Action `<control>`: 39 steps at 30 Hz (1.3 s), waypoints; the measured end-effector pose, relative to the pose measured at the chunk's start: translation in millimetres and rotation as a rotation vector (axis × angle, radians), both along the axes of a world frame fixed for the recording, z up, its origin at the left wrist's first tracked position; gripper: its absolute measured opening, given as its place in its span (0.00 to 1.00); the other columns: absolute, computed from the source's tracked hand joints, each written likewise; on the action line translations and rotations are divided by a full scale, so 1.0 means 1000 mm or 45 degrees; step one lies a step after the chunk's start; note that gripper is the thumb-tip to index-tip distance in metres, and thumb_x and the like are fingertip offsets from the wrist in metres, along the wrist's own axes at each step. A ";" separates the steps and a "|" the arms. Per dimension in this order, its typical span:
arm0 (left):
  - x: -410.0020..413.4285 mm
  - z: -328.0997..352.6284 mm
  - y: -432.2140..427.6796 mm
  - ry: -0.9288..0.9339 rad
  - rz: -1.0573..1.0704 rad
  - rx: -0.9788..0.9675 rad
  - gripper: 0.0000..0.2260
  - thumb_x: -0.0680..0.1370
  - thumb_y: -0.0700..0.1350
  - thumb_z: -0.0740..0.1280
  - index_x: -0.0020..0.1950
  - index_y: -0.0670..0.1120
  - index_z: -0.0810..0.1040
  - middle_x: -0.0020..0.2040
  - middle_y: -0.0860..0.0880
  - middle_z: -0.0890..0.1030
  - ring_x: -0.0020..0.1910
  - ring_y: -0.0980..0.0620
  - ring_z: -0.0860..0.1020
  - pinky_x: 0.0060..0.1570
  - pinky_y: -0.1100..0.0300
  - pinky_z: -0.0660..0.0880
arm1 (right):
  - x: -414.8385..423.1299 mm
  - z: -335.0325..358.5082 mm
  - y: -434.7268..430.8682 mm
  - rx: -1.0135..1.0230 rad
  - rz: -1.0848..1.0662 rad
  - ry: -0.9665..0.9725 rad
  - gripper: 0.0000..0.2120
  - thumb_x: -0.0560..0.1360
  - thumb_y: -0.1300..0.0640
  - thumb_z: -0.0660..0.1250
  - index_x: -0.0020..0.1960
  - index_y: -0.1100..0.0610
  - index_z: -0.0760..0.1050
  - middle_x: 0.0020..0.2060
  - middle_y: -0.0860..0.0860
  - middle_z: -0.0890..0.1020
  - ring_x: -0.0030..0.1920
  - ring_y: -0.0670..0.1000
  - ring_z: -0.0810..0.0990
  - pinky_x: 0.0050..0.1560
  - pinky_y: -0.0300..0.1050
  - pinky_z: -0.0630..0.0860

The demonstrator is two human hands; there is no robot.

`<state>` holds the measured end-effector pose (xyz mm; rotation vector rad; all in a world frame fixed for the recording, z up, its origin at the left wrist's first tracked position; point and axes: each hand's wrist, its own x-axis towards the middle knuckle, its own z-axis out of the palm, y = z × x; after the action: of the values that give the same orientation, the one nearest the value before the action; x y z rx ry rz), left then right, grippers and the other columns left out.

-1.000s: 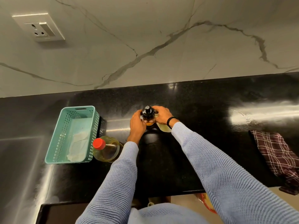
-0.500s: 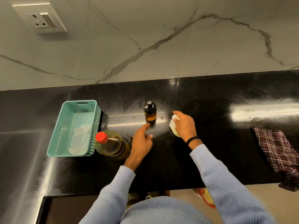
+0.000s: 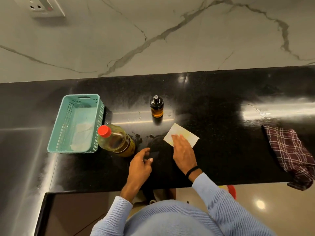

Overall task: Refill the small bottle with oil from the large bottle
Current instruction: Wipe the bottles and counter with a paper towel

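Note:
The small bottle (image 3: 156, 107), black-capped with amber oil in its lower part, stands upright and alone on the black counter (image 3: 221, 150). The large oil bottle (image 3: 117, 142) with a red cap stands left of my hands, close to the basket. My right hand (image 3: 183, 150) lies flat with straight fingers on a white, oil-stained paper tissue (image 3: 180, 135) spread on the counter. My left hand (image 3: 140, 165) hovers near the counter with loosely curled fingers and holds nothing, just right of the large bottle's base.
A teal plastic basket (image 3: 59, 126) with white paper inside sits at the left. A dark red checked cloth (image 3: 293, 154) hangs over the counter's front edge at the right. Small oil drops spot the counter near the large bottle. A wall socket (image 3: 46, 7) is top left.
Both hands let go of the small bottle and drew back toward me. The right hand brought the tissue down and now presses it flat on the counter.

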<state>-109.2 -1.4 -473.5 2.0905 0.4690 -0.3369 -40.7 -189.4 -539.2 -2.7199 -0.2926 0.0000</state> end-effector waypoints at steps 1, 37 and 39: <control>-0.003 0.000 0.000 0.007 -0.006 -0.001 0.22 0.80 0.41 0.67 0.74 0.50 0.69 0.68 0.50 0.76 0.52 0.63 0.76 0.52 0.66 0.76 | 0.005 -0.005 -0.002 -0.041 -0.019 0.068 0.24 0.79 0.61 0.64 0.75 0.59 0.66 0.72 0.62 0.70 0.74 0.62 0.68 0.74 0.58 0.65; -0.079 0.002 -0.013 0.096 0.340 0.072 0.20 0.79 0.42 0.69 0.71 0.48 0.73 0.60 0.49 0.80 0.48 0.60 0.78 0.42 0.71 0.72 | 0.030 0.001 0.060 -0.267 0.100 0.416 0.33 0.79 0.44 0.53 0.81 0.45 0.44 0.80 0.58 0.43 0.79 0.66 0.41 0.75 0.69 0.44; -0.083 0.003 -0.015 0.090 0.343 0.087 0.20 0.79 0.43 0.69 0.70 0.49 0.73 0.59 0.49 0.80 0.48 0.61 0.78 0.42 0.71 0.71 | -0.036 -0.002 0.052 -0.281 0.330 0.382 0.33 0.79 0.45 0.54 0.80 0.43 0.45 0.80 0.57 0.44 0.79 0.65 0.42 0.75 0.69 0.47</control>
<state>-192.4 -15.9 -470.8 2.0534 0.8046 -0.2394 -76.5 -137.6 -541.4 -2.8217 -0.5808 0.5372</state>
